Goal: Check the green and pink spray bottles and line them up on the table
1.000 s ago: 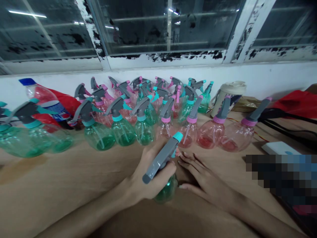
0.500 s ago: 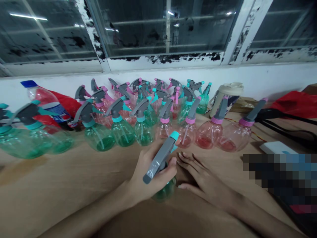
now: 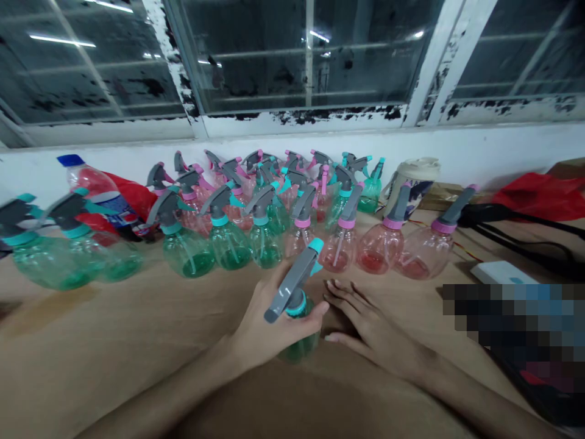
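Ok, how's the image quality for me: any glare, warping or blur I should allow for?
Head view: bright streaks glare on the dark window, likely lamp reflections; head view: the outermost left bottle looks stretched, as with a wide lens; head view: the held bottle's body looks dim and soft below the left hand; head view: pixelation masks the lower right.

Dim, cool light is falling over the counter (image 3: 150, 341), white streaks (image 3: 63, 41) are glaring in the dark window (image 3: 256, 79), shadow is lying beside the right hand (image 3: 377, 332), distortion is stretching the bottles (image 3: 50, 262) at the left edge, and coarse pixel blocks (image 3: 525, 329) are hiding the lower right.
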`<state>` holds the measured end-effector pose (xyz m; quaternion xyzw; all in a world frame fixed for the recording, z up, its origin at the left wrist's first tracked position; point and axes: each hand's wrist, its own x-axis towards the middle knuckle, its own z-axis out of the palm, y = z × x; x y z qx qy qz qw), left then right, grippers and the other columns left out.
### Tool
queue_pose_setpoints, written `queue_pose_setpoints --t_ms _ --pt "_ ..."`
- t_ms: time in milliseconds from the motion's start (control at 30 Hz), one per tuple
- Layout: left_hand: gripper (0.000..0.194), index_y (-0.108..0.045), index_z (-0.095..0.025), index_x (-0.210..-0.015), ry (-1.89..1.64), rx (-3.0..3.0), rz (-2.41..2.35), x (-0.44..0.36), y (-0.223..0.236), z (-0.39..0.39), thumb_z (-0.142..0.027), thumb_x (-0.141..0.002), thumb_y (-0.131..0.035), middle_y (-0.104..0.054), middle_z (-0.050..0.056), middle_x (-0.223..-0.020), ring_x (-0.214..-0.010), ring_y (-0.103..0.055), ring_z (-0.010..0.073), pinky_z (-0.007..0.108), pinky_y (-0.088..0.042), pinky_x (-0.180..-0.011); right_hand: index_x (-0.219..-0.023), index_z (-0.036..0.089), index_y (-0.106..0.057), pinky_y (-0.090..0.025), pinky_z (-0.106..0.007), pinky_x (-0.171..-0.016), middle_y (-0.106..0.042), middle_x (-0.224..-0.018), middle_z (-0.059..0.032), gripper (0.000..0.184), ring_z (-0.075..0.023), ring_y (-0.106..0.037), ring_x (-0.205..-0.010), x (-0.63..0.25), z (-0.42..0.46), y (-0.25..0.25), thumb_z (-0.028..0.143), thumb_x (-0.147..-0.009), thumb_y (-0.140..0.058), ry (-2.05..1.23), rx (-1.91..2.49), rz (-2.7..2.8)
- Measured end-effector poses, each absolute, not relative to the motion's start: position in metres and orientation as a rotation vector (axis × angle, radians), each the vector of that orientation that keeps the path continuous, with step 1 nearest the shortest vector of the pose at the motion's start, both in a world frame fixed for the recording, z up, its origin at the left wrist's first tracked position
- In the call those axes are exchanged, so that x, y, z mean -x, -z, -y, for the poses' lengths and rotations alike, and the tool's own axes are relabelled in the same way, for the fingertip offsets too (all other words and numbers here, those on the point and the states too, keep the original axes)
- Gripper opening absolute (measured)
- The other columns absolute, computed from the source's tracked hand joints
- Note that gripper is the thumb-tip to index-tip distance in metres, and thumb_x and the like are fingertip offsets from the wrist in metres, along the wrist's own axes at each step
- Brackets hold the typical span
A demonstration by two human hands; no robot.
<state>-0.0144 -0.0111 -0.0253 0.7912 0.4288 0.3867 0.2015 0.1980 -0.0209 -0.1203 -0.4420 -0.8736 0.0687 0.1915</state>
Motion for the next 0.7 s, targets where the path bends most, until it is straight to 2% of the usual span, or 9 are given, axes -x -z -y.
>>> queue_pose_setpoints --t_ms 100,233,333,533,700 --pt "0.051 -0.05 -0.023 -0.118 -1.018 -2.191 -1.228 0.022 0.034 0.019 -0.03 -0.071 -0.067 -0.063 0.006 -0.101 -0.087 -0.063 0.0243 0.042 -0.051 -0.078 -0.143 0.018 -0.033 -0.029 -0.053 -0.11 -0.039 -0.146 -0.0123 0.065 -0.0258 -0.031 -0.136 -0.198 0.021 0.12 0.054 -0.089 -0.044 -0.192 1.246 2.467" --pt "0.047 -0.05 -0.021 -0.118 -0.912 -2.128 -1.248 0.032 0.045 0.032 -0.035 -0.077 -0.066 -0.062 0.008 -0.106 -0.101 -0.059 0.0263 0.048 -0.045 -0.092 -0.142 0.02 -0.036 -0.03 -0.052 -0.109 -0.04 -0.146 -0.0116 0.063 -0.0262 -0.033 -0.136 -0.198 0.021 0.121 0.054 -0.089 -0.044 -0.175 1.246 2.454" --pt "0.043 -0.052 -0.02 -0.114 -0.887 -2.09 -1.272 0.038 0.045 0.038 -0.04 -0.078 -0.066 -0.061 0.009 -0.109 -0.106 -0.057 0.0267 0.048 -0.044 -0.094 -0.14 0.021 -0.039 -0.033 -0.05 -0.108 -0.042 -0.144 -0.0115 0.062 -0.0265 -0.035 -0.135 -0.196 0.02 0.12 0.055 -0.089 -0.045 -0.154 1.271 2.457" --pt "0.049 -0.051 -0.024 -0.12 -0.924 -2.195 -1.331 0.071 0.037 0.046 -0.042 -0.078 -0.068 -0.057 0.007 -0.116 -0.114 -0.052 0.0269 0.048 -0.041 -0.099 -0.134 0.016 -0.048 -0.036 -0.049 -0.107 -0.05 -0.138 -0.0142 0.064 -0.0285 -0.043 -0.129 -0.188 0.017 0.103 0.059 -0.086 -0.047 -0.149 1.343 2.527" --pt "0.045 -0.06 -0.023 -0.11 -1.038 -2.196 -1.662 0.132 0.036 0.053 -0.047 -0.073 -0.07 -0.059 0.008 -0.112 -0.106 -0.058 0.0297 0.044 -0.047 -0.095 -0.126 0.023 -0.055 -0.042 -0.05 -0.101 -0.057 -0.131 -0.0099 0.052 -0.0296 -0.053 -0.12 -0.169 0.009 0.085 0.056 -0.087 -0.048 -0.148 1.294 2.551"
